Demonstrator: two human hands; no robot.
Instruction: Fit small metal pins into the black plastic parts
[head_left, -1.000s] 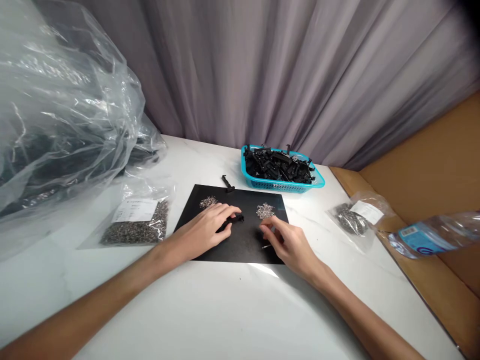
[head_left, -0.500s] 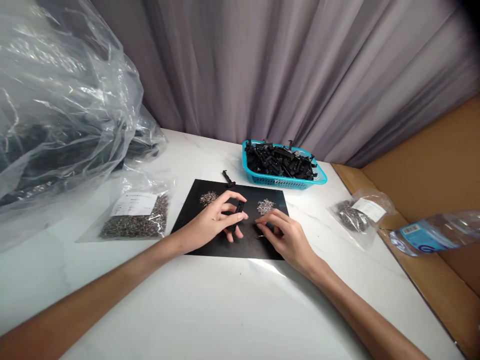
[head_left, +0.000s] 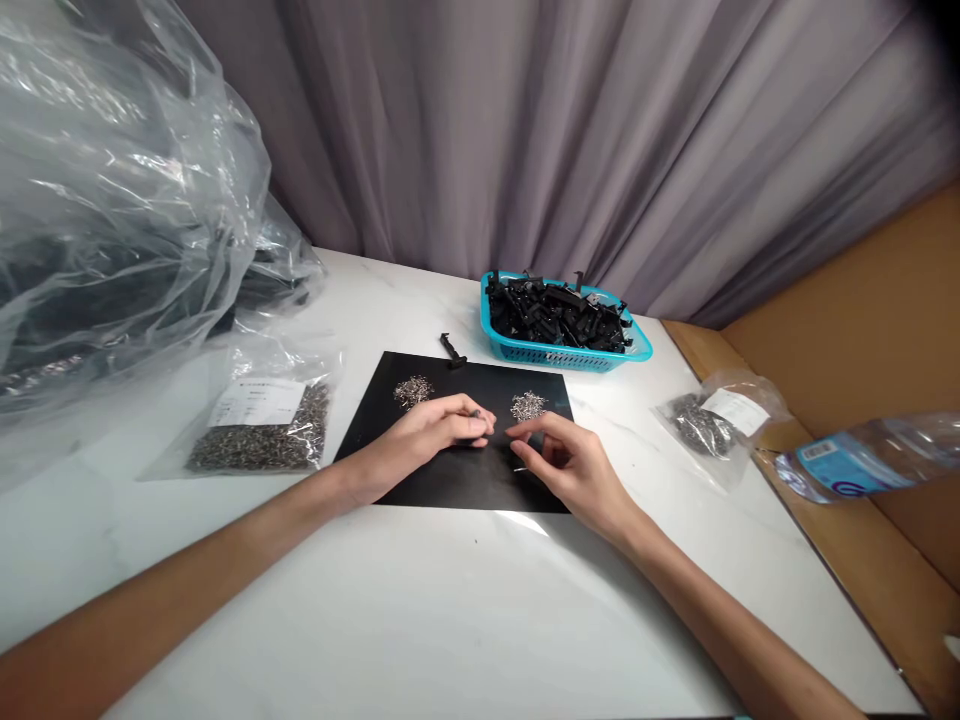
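Observation:
A black mat (head_left: 442,475) lies on the white table. My left hand (head_left: 427,437) rests on it with fingers curled around a small black plastic part (head_left: 475,413), only its tip showing. My right hand (head_left: 566,467) hovers just right of it, thumb and forefinger pinched on something I cannot make out. Two little heaps of small metal pieces sit on the mat: one (head_left: 413,390) behind my left hand, one (head_left: 529,405) behind my right.
A teal basket (head_left: 562,355) full of black plastic parts stands behind the mat, with a loose black part (head_left: 451,350) beside it. Bags of metal pieces lie left (head_left: 259,440) and right (head_left: 705,420). A big clear plastic bag (head_left: 112,220) fills the left; a water bottle (head_left: 862,465) and cardboard lie right.
My left hand picked the black part off the mat and closed around it. My right hand moved from the mat toward the left hand, fingers pinched. The view shifted slightly.

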